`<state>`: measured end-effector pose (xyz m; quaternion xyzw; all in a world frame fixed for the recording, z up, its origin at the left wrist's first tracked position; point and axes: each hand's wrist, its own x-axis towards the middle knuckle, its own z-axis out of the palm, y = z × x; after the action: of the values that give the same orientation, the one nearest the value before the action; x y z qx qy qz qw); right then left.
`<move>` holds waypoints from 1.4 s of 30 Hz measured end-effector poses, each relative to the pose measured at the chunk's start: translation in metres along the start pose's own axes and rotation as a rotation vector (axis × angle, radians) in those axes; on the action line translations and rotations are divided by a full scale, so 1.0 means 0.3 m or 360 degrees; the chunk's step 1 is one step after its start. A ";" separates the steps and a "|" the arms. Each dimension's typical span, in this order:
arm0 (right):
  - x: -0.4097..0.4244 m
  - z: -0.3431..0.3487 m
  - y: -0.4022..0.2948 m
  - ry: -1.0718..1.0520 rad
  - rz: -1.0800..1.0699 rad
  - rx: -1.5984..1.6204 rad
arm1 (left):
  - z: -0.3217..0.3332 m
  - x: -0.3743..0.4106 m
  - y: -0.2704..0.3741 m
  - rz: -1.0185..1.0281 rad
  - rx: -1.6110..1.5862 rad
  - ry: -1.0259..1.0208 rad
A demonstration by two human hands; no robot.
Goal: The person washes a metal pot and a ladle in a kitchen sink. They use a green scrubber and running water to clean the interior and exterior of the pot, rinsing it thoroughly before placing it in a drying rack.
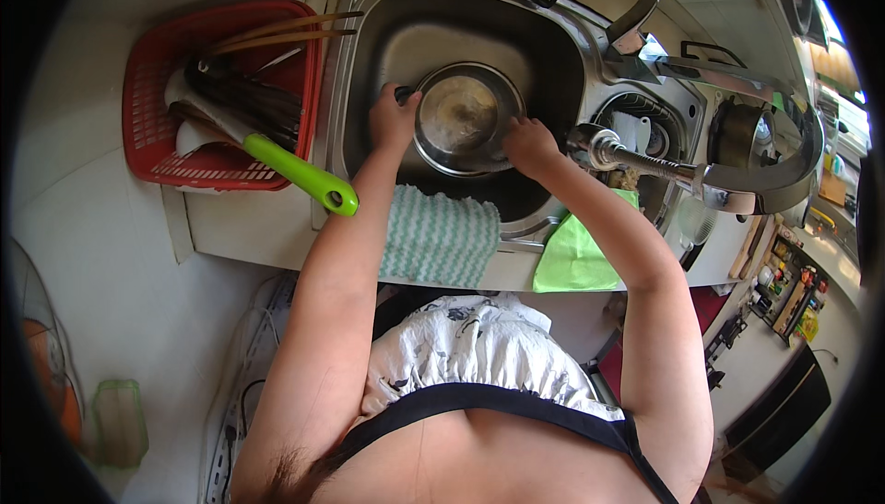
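Note:
A round stainless-steel pan point(464, 111) with brownish stains on its bottom sits in the steel sink basin point(477, 27). My left hand point(394, 117) is closed around the black handle point(403, 94) at the pan's left side. At the opposite side, my right hand point(529, 146) reaches over the rim with curled fingers pointing down inside the wall. A greyish patch shows below those fingers, too unclear to name. Whether the right fingers hold anything is hidden. Over the front edge of the sink hangs a green-and-white striped cloth point(442, 238).
A red plastic basket point(221, 168) of utensils stands left, its lime-green handle point(301, 173) jutting over my left forearm. The faucet's spray head point(588, 144) hangs beside my right wrist. A smaller basin point(639, 99) and a bright green cloth point(581, 255) are at the right.

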<state>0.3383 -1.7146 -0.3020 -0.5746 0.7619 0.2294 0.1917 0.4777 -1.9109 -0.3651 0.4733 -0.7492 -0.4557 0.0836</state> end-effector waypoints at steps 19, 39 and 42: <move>0.024 -0.034 -0.133 -0.0584 -0.0242 0.0046 | 0.008 -0.010 0.005 -0.0090 0.0039 0.0064; 0.335 0.266 -0.274 -0.0349 -0.0442 0.1586 | 0.064 -0.025 -0.052 -0.0153 -0.0245 -0.0092; 0.379 0.086 -0.232 0.0375 0.0351 0.2497 | 0.047 -0.008 -0.104 -0.0168 -0.0205 -0.0153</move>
<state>0.3760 -1.8057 -0.3955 -0.2139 0.7687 -0.4180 0.4343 0.4909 -1.9047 -0.3963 0.4835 -0.6954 -0.5289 0.0538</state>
